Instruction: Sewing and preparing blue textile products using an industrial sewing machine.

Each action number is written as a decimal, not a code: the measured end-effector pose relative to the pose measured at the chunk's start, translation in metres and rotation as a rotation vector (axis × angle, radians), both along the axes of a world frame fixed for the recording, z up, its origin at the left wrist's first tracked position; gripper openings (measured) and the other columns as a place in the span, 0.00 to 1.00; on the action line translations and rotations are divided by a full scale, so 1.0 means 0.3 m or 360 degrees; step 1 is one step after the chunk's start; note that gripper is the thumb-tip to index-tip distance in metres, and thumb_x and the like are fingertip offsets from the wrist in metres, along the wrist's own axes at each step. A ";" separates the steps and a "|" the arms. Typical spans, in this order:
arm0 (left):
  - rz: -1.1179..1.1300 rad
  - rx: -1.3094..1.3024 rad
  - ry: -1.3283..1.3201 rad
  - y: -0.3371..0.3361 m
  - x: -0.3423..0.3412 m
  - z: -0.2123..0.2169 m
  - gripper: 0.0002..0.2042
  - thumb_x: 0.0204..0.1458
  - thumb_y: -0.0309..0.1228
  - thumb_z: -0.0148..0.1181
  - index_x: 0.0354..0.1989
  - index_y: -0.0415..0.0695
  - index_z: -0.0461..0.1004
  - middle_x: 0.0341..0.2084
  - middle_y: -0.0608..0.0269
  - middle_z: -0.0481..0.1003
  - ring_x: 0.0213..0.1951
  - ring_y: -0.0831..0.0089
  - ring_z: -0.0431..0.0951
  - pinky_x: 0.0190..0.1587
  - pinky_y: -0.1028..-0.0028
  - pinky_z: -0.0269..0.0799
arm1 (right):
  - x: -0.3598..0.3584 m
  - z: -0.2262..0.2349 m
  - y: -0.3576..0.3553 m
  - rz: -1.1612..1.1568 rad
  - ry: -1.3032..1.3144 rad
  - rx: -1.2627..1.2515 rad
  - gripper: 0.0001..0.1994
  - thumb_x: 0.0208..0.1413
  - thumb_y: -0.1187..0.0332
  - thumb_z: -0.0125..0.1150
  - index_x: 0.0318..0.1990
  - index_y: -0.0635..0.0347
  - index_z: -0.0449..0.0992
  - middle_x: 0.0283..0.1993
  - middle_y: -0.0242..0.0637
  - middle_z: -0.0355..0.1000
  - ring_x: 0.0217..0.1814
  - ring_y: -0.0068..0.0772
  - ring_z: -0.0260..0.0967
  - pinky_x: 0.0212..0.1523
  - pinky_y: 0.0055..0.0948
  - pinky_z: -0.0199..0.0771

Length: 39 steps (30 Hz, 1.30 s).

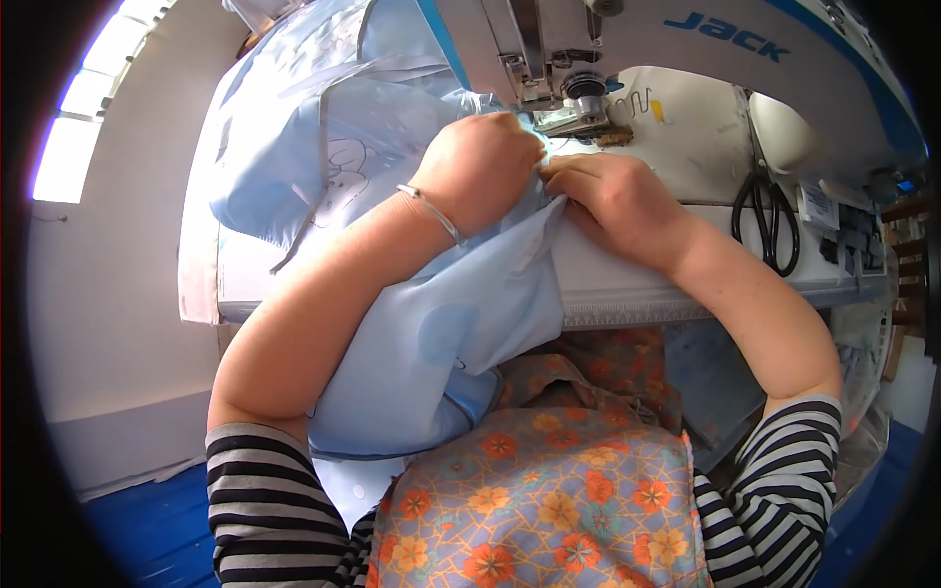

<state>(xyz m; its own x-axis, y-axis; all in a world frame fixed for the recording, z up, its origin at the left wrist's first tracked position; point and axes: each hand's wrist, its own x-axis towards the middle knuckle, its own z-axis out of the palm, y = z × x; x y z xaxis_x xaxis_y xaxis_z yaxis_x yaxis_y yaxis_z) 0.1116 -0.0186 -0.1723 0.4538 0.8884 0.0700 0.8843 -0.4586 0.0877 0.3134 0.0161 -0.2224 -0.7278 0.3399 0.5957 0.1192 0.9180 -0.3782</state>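
Observation:
A light blue printed fabric lies bunched across the sewing table and hangs down over my lap. My left hand, with a thin bracelet on the wrist, is closed on a fold of the fabric just in front of the presser foot. My right hand presses and pinches the fabric edge right beside it, the fingertips of both hands almost touching. The white and blue sewing machine stands directly behind the hands. The needle itself is hidden.
Black scissors lie on the white table to the right of my right hand. A floral apron covers my lap. Small items sit at the table's far right edge. The floor below is blue.

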 end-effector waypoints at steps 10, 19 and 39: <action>-0.0024 -0.0066 -0.0067 0.016 0.007 -0.027 0.07 0.50 0.27 0.54 0.34 0.41 0.78 0.36 0.52 0.76 0.44 0.53 0.77 0.48 0.58 0.73 | -0.030 -0.029 0.013 -0.0147 0.0084 0.0086 0.04 0.52 0.75 0.53 0.33 0.64 0.74 0.35 0.44 0.75 0.39 0.47 0.76 0.41 0.40 0.78; 0.0198 -0.0509 -0.0933 -0.290 -0.218 0.228 0.20 0.61 0.41 0.55 0.57 0.42 0.75 0.52 0.50 0.76 0.55 0.59 0.75 0.58 0.66 0.68 | -0.028 -0.048 0.048 -0.0106 -0.0028 0.0030 0.14 0.49 0.79 0.62 0.45 0.64 0.75 0.48 0.47 0.77 0.52 0.49 0.75 0.55 0.41 0.76; 0.1656 -0.0365 -0.0687 -0.786 -0.679 -0.121 0.35 0.47 0.40 0.72 0.60 0.34 0.67 0.48 0.52 0.77 0.45 0.67 0.77 0.49 0.68 0.73 | 0.088 -0.096 -0.592 -0.0470 0.0665 -0.1224 0.22 0.53 0.79 0.63 0.56 0.67 0.69 0.55 0.48 0.72 0.57 0.45 0.73 0.55 0.36 0.75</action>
